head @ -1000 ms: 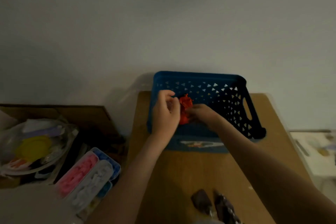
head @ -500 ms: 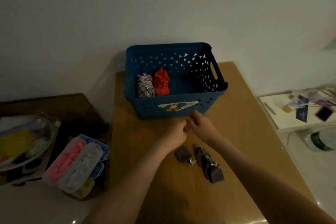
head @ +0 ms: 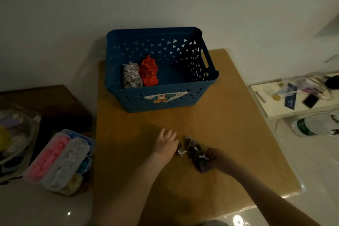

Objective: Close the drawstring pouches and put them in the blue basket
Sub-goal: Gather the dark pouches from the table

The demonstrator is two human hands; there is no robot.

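Observation:
The blue basket [head: 198, 95] stands at the back of the wooden table [head: 229, 119]. Inside it, on the left, lie a grey pouch [head: 131, 79] and a red pouch [head: 149, 73], side by side. Three dark pouches with white strings lie near the table's front. My left hand [head: 166, 143] holds the left dark pouch [head: 180, 146], mostly covering it. The middle dark pouch [head: 191, 148] lies free between my hands. My right hand [head: 216, 156] grips the right end of the right dark pouch [head: 200, 162].
Clear plastic boxes [head: 58, 159] with pink and white contents sit off the table's left edge, beside a plastic bag [head: 12, 134]. On the right stand a white shelf [head: 278, 112] with a phone and small items, and a bottle [head: 311, 124]. A wall rises behind the basket.
Both hands have left the basket, where the red pouch now lies, and come back and down to the dark pouches at the table's front. The camera has tilted down.

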